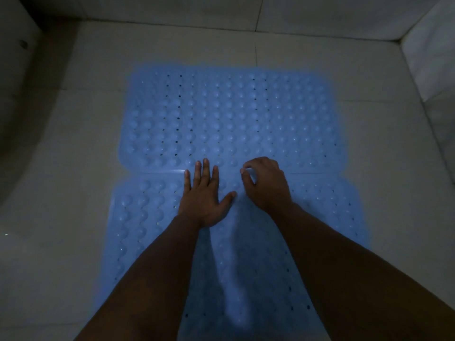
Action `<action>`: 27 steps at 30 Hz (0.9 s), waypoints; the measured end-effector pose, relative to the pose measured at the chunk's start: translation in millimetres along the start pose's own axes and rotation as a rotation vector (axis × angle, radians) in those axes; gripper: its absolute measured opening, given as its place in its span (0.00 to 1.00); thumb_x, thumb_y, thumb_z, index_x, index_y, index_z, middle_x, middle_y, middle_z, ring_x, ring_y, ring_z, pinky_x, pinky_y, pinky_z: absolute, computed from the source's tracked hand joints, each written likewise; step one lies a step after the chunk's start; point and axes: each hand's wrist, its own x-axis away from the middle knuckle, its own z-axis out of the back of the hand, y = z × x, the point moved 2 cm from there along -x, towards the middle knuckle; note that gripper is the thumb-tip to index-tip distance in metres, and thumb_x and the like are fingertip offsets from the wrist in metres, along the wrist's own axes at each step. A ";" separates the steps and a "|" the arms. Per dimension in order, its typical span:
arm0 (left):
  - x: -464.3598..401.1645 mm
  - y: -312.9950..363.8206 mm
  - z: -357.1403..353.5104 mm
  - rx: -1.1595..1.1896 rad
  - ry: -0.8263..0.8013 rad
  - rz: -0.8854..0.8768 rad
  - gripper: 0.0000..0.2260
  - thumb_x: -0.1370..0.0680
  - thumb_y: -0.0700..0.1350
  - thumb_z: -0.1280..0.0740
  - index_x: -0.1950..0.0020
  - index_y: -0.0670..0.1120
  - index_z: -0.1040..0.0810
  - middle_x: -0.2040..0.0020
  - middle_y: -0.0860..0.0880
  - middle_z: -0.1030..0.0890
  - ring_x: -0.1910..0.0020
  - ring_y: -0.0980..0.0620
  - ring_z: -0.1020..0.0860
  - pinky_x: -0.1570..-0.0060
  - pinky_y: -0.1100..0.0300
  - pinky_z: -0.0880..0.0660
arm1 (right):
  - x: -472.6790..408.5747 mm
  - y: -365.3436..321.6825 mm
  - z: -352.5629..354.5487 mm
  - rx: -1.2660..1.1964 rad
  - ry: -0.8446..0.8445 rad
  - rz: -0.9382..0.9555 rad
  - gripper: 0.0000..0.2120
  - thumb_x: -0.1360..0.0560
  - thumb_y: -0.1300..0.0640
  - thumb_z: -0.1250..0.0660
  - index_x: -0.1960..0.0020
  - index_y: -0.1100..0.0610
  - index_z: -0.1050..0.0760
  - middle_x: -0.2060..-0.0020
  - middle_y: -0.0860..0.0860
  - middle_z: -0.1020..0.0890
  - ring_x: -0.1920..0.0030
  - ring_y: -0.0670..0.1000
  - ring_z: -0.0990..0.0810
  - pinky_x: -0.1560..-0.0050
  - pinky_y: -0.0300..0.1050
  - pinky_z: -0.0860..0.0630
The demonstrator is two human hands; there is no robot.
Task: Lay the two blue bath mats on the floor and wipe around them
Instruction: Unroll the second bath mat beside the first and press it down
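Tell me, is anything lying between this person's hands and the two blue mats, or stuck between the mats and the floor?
Nothing visible. The left hand rests flat on the near mat, and the right hand curls its fingers at the seam where it meets the far mat. Both mats lie flat on the tiled floor, with no visible lump under them.

Two blue bath mats: far mat (229, 114), near mat (147, 217), two hands: left hand (204, 200), right hand (267, 185)

near mat (147, 230) cut off at bottom edge, arms covering its middle, far edge blurred
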 end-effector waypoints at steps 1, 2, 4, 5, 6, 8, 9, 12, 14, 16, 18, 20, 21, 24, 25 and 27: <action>1.0 -2.2 8.8 0.062 -0.017 -0.002 0.43 0.23 0.72 0.59 0.15 0.45 0.53 0.15 0.43 0.59 0.17 0.45 0.64 0.19 0.42 0.63 | 1.5 -6.9 0.6 0.004 -0.019 -0.015 0.16 0.23 0.43 0.39 0.45 0.52 0.19 0.46 0.50 0.18 0.41 0.57 0.22 0.43 0.54 0.25; 2.3 -5.1 18.0 0.098 0.015 -0.013 0.42 0.23 0.69 0.59 0.16 0.44 0.48 0.15 0.42 0.55 0.16 0.44 0.59 0.18 0.42 0.59 | 2.0 -14.4 0.6 -0.003 -0.027 -0.018 0.16 0.23 0.44 0.38 0.45 0.52 0.19 0.46 0.51 0.18 0.40 0.57 0.22 0.42 0.54 0.25; 4.2 -11.6 29.6 0.101 0.157 -0.033 0.37 0.23 0.61 0.56 0.18 0.44 0.38 0.16 0.42 0.44 0.16 0.40 0.50 0.19 0.39 0.49 | 2.4 -27.4 -8.3 -0.016 -0.041 0.014 0.15 0.23 0.48 0.38 0.43 0.53 0.19 0.44 0.52 0.18 0.39 0.58 0.22 0.41 0.55 0.24; 4.0 -13.7 32.5 0.097 0.232 -0.025 0.35 0.22 0.59 0.54 0.19 0.44 0.35 0.17 0.41 0.40 0.17 0.39 0.47 0.20 0.37 0.45 | 3.4 -31.5 -18.6 -0.002 -0.052 0.044 0.16 0.22 0.50 0.40 0.41 0.55 0.20 0.42 0.55 0.19 0.37 0.60 0.22 0.39 0.58 0.23; 3.2 -14.0 34.9 0.097 0.280 -0.001 0.33 0.22 0.57 0.52 0.20 0.45 0.32 0.18 0.42 0.37 0.17 0.38 0.45 0.21 0.37 0.43 | 6.1 -33.7 -30.6 0.033 -0.068 0.065 0.19 0.22 0.51 0.42 0.37 0.56 0.21 0.37 0.58 0.20 0.32 0.62 0.24 0.35 0.62 0.25; 0.9 -13.5 35.0 0.079 0.312 0.049 0.29 0.20 0.55 0.50 0.21 0.46 0.31 0.19 0.43 0.35 0.17 0.40 0.44 0.21 0.39 0.42 | 16.0 -32.7 -56.0 0.148 -0.110 0.062 0.26 0.21 0.50 0.46 0.29 0.59 0.25 0.26 0.62 0.28 0.23 0.64 0.32 0.28 0.68 0.32; -0.5 -12.5 35.2 0.067 0.327 0.062 0.28 0.19 0.54 0.48 0.21 0.47 0.30 0.19 0.43 0.34 0.17 0.40 0.44 0.21 0.39 0.41 | 20.0 -30.0 -64.4 0.214 -0.118 0.068 0.28 0.21 0.48 0.47 0.25 0.59 0.28 0.23 0.62 0.32 0.21 0.63 0.36 0.26 0.69 0.35; -3.3 -20.0 31.9 0.047 0.391 0.073 0.25 0.19 0.52 0.44 0.23 0.46 0.28 0.21 0.43 0.31 0.18 0.38 0.42 0.23 0.37 0.40 | 32.2 -20.5 -81.2 0.354 -0.130 0.119 0.33 0.19 0.42 0.46 0.19 0.59 0.39 0.18 0.61 0.44 0.17 0.61 0.46 0.21 0.67 0.47; -4.6 -25.2 29.4 0.029 0.392 0.080 0.25 0.18 0.53 0.46 0.24 0.46 0.28 0.22 0.42 0.31 0.18 0.38 0.42 0.23 0.36 0.40 | 34.6 -18.4 -82.8 0.386 -0.115 0.139 0.35 0.18 0.38 0.48 0.18 0.58 0.44 0.17 0.60 0.48 0.17 0.60 0.50 0.20 0.66 0.50; -3.1 -27.8 26.2 0.012 0.375 0.074 0.25 0.17 0.53 0.47 0.23 0.46 0.28 0.21 0.42 0.31 0.18 0.38 0.43 0.22 0.37 0.41 | 37.3 -20.1 -84.5 0.396 -0.131 0.140 0.36 0.17 0.37 0.50 0.17 0.59 0.45 0.17 0.60 0.49 0.17 0.59 0.52 0.20 0.65 0.50; -0.8 -26.8 25.1 -0.007 0.370 0.054 0.24 0.16 0.54 0.46 0.23 0.46 0.29 0.21 0.43 0.32 0.17 0.39 0.44 0.22 0.37 0.41 | 41.0 -19.4 -84.2 0.394 -0.146 0.133 0.37 0.17 0.36 0.51 0.17 0.58 0.46 0.17 0.59 0.50 0.16 0.59 0.53 0.20 0.65 0.50; -2.2 -24.9 27.2 -0.012 0.356 0.050 0.24 0.15 0.54 0.47 0.22 0.47 0.30 0.20 0.43 0.33 0.17 0.40 0.45 0.21 0.38 0.42 | 40.5 -18.0 -81.5 0.395 -0.149 0.125 0.37 0.18 0.35 0.52 0.17 0.58 0.46 0.17 0.59 0.51 0.16 0.58 0.54 0.20 0.65 0.51; -3.6 -24.4 28.8 -0.014 0.350 0.051 0.24 0.15 0.54 0.47 0.22 0.47 0.30 0.20 0.44 0.33 0.17 0.41 0.45 0.21 0.39 0.42 | 39.6 -17.7 -80.5 0.393 -0.152 0.122 0.37 0.18 0.35 0.52 0.17 0.57 0.47 0.17 0.58 0.51 0.16 0.58 0.54 0.20 0.65 0.51; -5.6 -26.1 33.7 -0.029 0.337 0.045 0.23 0.15 0.54 0.47 0.22 0.47 0.30 0.20 0.44 0.33 0.17 0.41 0.45 0.21 0.39 0.41 | 38.2 -20.3 -79.0 0.388 -0.162 0.112 0.37 0.18 0.35 0.50 0.17 0.57 0.46 0.16 0.58 0.51 0.16 0.58 0.54 0.20 0.65 0.50; -5.2 -27.1 34.4 -0.036 0.333 0.042 0.23 0.15 0.54 0.46 0.22 0.47 0.30 0.20 0.44 0.33 0.17 0.41 0.45 0.21 0.39 0.41 | 38.2 -20.9 -79.1 0.383 -0.161 0.110 0.37 0.18 0.35 0.50 0.17 0.57 0.46 0.16 0.58 0.51 0.16 0.58 0.54 0.20 0.65 0.50; -4.9 -29.0 35.3 -0.045 0.332 0.038 0.23 0.15 0.54 0.46 0.22 0.47 0.30 0.21 0.44 0.32 0.17 0.41 0.45 0.22 0.39 0.41 | 37.3 -20.9 -79.2 0.378 -0.162 0.109 0.37 0.18 0.35 0.49 0.17 0.57 0.47 0.16 0.58 0.52 0.16 0.58 0.54 0.20 0.65 0.50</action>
